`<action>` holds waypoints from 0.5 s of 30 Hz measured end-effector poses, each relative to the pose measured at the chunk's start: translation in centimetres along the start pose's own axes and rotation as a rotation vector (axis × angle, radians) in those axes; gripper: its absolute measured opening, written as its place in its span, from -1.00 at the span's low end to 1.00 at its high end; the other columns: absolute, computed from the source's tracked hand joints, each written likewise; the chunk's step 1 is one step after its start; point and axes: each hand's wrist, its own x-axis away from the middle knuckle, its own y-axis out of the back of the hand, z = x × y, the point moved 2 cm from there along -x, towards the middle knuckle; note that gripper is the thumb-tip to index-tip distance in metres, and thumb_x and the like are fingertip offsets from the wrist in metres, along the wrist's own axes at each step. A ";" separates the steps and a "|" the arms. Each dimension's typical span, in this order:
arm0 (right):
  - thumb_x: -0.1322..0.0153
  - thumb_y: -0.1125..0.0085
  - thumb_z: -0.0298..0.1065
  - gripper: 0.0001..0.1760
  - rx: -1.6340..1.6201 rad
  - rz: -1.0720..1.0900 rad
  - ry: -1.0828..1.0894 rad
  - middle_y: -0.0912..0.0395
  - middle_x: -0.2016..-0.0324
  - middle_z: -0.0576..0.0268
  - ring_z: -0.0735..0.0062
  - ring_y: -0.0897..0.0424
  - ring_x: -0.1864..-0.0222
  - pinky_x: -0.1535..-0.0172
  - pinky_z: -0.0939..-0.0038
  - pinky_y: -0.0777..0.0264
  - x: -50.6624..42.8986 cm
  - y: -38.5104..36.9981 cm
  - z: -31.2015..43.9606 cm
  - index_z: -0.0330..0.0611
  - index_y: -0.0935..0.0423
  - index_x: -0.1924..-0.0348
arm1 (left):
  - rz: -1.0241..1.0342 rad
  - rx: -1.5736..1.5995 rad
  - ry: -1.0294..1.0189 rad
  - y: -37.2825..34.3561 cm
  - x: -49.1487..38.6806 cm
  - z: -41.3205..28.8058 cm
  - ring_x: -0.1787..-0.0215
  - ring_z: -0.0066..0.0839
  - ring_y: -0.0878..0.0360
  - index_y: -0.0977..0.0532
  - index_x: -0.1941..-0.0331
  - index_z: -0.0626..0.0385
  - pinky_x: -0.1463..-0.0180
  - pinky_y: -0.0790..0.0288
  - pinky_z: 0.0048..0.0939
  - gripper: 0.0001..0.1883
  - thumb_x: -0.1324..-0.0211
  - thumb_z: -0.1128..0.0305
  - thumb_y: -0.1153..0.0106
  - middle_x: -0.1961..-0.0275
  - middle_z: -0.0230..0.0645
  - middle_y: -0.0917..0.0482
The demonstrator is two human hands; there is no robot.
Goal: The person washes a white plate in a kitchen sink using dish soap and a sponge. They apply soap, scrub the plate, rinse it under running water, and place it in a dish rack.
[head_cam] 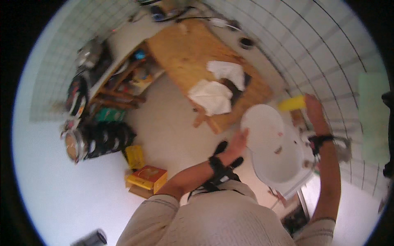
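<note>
My left hand (236, 147) grips the near left edge of a round white plate (262, 126), which is over the far part of a white wash basin (278, 172). On the other side of the basin my right hand (314, 112) has its fingers around a yellow object (291, 103), perhaps a bottle; blur hides its detail. The yellow object points left, past the plate's far right rim. A small brown bit (278, 150) shows near the plate's lower edge. Beside my right forearm is the basin's tap (306, 136), partly blurred.
Two white cloths (212, 97) lie on a wooden table (187, 46) ahead. Wooden shelving (118, 92) stands to the left with mixed items. A black cylindrical container (107, 138) and a red-and-yellow carton (149, 180) are nearer me. A tiled wall (332, 61) rises at right.
</note>
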 end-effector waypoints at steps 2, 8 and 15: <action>-0.29 -0.05 -0.58 -0.63 0.081 0.045 -0.047 -0.53 0.23 -0.15 -0.11 -0.55 0.18 0.15 0.11 -0.46 0.2 0.1 -0.1 -0.30 -0.46 0.02 | -0.083 0.552 0.136 -0.2 -0.1 -0.5 -0.07 0.03 -0.43 -0.36 -0.12 0.21 -0.11 -0.32 -0.11 -0.57 -0.40 0.12 0.17 0.00 0.10 -0.50; -0.22 0.11 -0.75 -0.52 -0.015 0.055 -0.107 -0.51 0.26 -0.15 -0.13 -0.51 0.15 0.11 0.16 -0.43 0.5 0.9 0.6 -0.38 -0.46 0.00 | -0.149 0.545 0.220 1.1 -0.4 -2.9 -0.17 0.04 -0.41 -0.32 -0.16 0.22 -0.19 -0.28 -0.13 -0.55 -0.42 0.10 0.20 -0.09 0.10 -0.50; -0.24 0.10 -0.72 -0.51 -0.012 0.077 -0.109 -0.52 0.22 -0.16 -0.12 -0.53 0.14 0.07 0.13 -0.43 1.0 0.6 0.5 -0.31 -0.45 -0.04 | -0.238 0.536 0.086 1.0 -0.6 -2.8 -0.13 0.10 -0.42 -0.30 -0.15 0.21 -0.15 -0.31 -0.08 -0.57 -0.42 0.13 0.21 -0.04 0.13 -0.51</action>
